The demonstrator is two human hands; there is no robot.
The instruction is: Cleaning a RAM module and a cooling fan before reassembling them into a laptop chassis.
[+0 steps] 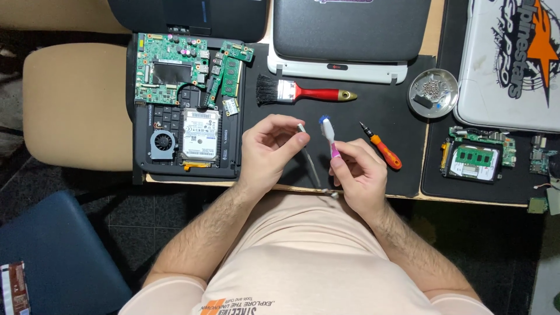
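My left hand [269, 149] pinches the top end of a thin grey cable [312, 169] that hangs down toward the table edge. My right hand [357, 172] grips a toothbrush [328, 133] with a pink handle and a white and blue head, held upright just right of the cable's top end. Both hands hover over the black mat [385, 125] near the table's front edge.
An opened laptop base [185, 125] with green circuit board, fan and hard drive lies at left. A red-handled paintbrush [303, 92] and an orange screwdriver [382, 147] lie on the mat. A metal dish [433, 92] of screws, a closed laptop [350, 35] and loose boards [477, 158] sit further back and right.
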